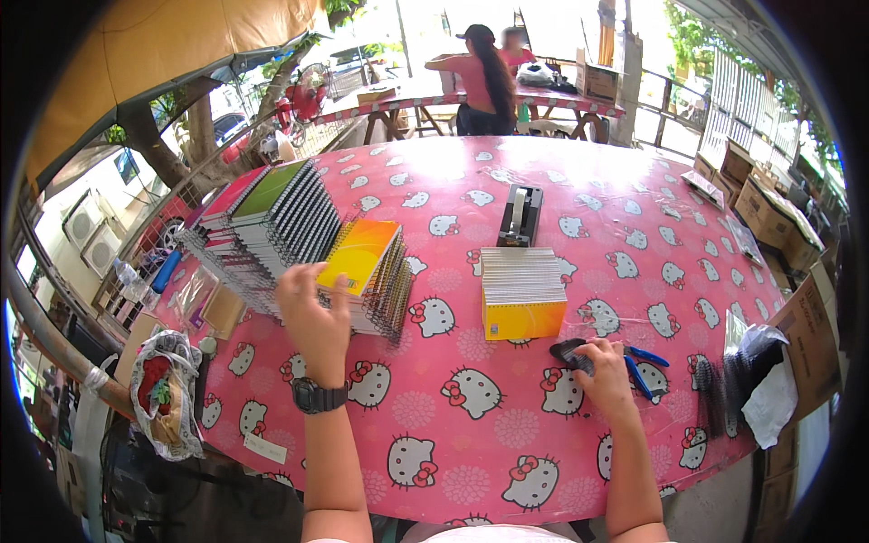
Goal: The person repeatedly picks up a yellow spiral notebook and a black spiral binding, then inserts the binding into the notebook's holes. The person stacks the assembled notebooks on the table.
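My left hand (pixel 314 312), a dark watch on its wrist, is at the near left corner of a stack of yellow-covered spiral notebooks (pixel 364 258). Its fingers and thumb are apart and touch the stack's edge. On the right, my right hand (pixel 605 369) has its fingers curled over a small dark bundle that looks like black binding coils (pixel 568 351). Blue-handled pliers (pixel 644 369) lie just beside that hand. Between my hands, farther off, a second block of notebooks with a yellow front (pixel 523 319) sits on the table.
Taller notebook piles (pixel 281 213) stand at the far left. A black tape dispenser (pixel 520 217) is behind the middle block. More black coils (pixel 715 398) and a cardboard box (pixel 810 335) are at right; a plastic bag (pixel 167 394) is at left. Two people are at a far table.
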The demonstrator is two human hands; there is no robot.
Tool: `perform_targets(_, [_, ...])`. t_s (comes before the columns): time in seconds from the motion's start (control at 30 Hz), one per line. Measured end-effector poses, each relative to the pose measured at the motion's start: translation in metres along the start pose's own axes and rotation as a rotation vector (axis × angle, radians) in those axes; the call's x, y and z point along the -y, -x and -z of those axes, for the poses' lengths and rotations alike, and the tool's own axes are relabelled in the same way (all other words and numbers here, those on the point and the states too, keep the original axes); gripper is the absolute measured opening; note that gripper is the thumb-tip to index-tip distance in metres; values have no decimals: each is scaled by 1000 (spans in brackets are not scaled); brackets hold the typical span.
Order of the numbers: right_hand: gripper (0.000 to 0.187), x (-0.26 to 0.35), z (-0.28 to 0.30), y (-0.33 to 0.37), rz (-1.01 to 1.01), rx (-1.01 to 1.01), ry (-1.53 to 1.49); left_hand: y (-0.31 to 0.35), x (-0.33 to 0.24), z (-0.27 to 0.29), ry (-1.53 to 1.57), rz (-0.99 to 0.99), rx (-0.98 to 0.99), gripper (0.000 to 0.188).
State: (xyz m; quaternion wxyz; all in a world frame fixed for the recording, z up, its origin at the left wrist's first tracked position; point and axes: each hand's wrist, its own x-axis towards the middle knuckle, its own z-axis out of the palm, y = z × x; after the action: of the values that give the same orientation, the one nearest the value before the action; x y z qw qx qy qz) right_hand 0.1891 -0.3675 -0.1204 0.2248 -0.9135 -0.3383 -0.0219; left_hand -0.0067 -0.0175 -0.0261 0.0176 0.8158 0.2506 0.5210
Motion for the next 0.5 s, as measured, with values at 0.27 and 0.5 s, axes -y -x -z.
perform_targets(0.27, [40, -4, 11, -1, -281, -276, 132, -14, -15, -12, -79, -188, 354, 43])
perform_targets(0.5, [32, -1, 12, 0, -127, -463, -53, -11, -34, -16, 7, -185, 296, 39])
